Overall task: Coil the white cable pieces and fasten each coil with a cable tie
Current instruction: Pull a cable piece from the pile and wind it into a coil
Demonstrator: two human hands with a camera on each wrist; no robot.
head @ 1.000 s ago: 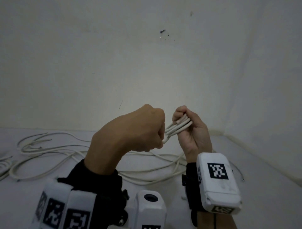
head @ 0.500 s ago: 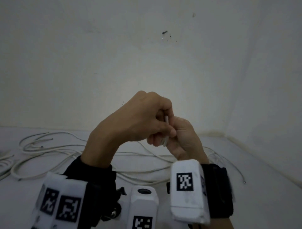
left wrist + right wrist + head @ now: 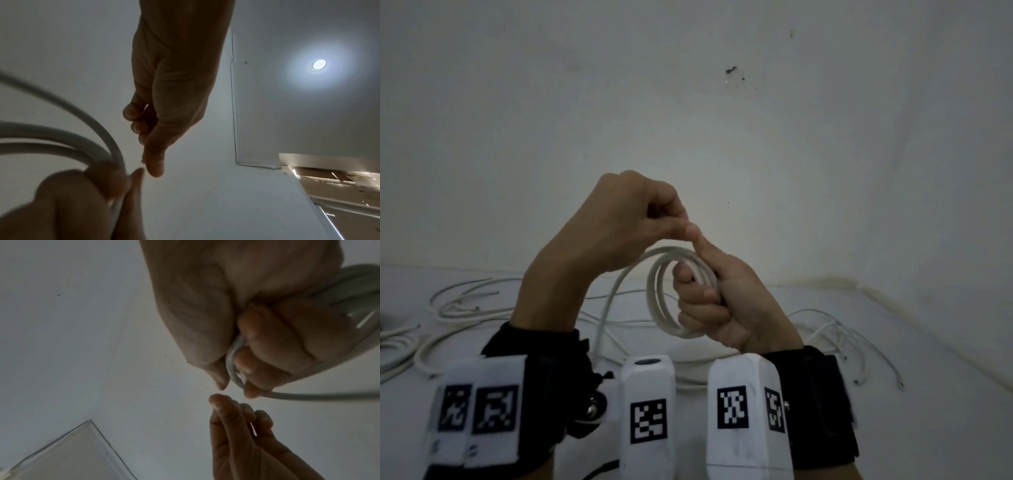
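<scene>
My right hand (image 3: 709, 305) grips a white cable coil (image 3: 655, 301) of about three loops, held up in front of the wall. Its fingers wrap the coil's right side, and the thumb points up. A loose tail (image 3: 604, 308) arcs from the coil's top down to the left, towards the surface. My left hand (image 3: 654, 222) hovers just above the coil with its fingers curled and nothing visible in them; its thumb tip meets the right thumb tip. The right wrist view shows the coil (image 3: 231, 363) pinched in the right hand (image 3: 267, 337), with the left hand (image 3: 236, 426) below. No cable tie is visible.
Several loose white cables (image 3: 465, 308) sprawl over the white surface at the left. Thinner wires (image 3: 842, 329) lie at the right. A white wall (image 3: 688, 120) stands close behind, and meets a side wall at the right. A ceiling lamp (image 3: 318, 65) glows in the left wrist view.
The left hand, wrapped over the right hand half a second ago, has lifted off upward. The coil now shows as open round loops in the right hand, which has turned.
</scene>
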